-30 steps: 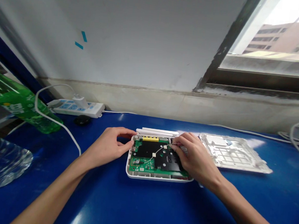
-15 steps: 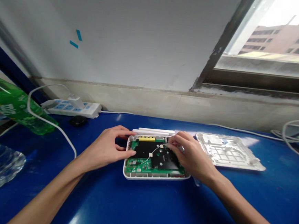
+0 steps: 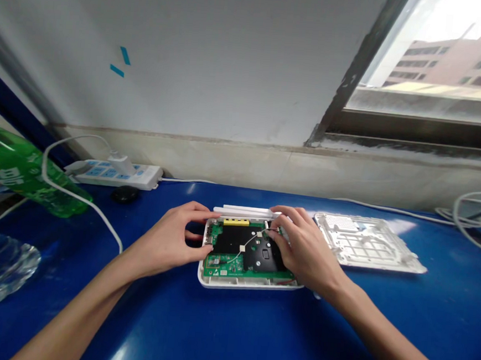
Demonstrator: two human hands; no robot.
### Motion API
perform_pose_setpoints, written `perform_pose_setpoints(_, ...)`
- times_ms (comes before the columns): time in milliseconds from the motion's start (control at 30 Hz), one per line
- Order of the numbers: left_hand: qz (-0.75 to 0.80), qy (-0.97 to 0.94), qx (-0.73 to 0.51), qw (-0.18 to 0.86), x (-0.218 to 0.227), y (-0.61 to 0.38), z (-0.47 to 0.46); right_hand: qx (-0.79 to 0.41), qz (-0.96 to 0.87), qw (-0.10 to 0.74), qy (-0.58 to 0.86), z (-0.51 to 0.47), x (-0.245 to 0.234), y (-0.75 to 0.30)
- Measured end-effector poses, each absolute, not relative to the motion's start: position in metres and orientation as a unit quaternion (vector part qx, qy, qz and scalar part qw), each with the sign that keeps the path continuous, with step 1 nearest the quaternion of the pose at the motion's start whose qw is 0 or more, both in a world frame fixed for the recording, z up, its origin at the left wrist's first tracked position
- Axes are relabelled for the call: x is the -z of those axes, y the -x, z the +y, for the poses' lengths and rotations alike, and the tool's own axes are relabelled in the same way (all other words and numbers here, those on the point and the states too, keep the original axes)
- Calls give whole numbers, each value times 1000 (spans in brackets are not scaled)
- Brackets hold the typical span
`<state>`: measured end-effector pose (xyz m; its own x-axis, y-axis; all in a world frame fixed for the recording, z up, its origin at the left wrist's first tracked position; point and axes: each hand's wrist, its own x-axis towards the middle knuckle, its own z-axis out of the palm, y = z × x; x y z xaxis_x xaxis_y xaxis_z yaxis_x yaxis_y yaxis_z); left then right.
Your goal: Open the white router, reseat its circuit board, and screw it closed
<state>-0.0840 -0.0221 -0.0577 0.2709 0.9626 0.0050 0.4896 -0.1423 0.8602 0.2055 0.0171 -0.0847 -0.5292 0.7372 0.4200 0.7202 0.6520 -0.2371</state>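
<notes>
Our left hand [image 3: 165, 238] and right hand [image 3: 305, 249] curve partly open, fingertips at the white casing [image 3: 249, 285] around a green circuit board [image 3: 221, 267]; we cannot tell whether either grips. A white cover [image 3: 368, 244] lies just beyond our right hand.

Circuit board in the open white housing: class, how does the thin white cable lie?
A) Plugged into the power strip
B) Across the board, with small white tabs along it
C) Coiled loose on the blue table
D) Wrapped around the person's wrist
B: the thin white cable runs across the green circuit board and its black shield, with small white tabs along it.
</notes>
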Motion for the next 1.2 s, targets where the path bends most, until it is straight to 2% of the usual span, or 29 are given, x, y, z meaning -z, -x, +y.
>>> perform_pose_setpoints(433,521,-729,-292,333,61,82,-23,-4,-851,266,452,12,90,-201)
perform_pose_setpoints(800,528,-753,-286,270,68,83,-20,-87,-830,337,437,12,89,-211)
perform_pose_setpoints(1000,517,-770,-276,253,66,81,-19,-104,-835,311,441,13,88,-212)
perform_pose_setpoints(1200,511,-767,-294,255,66,81,-18,-37,-853,262,449,11,84,-203)
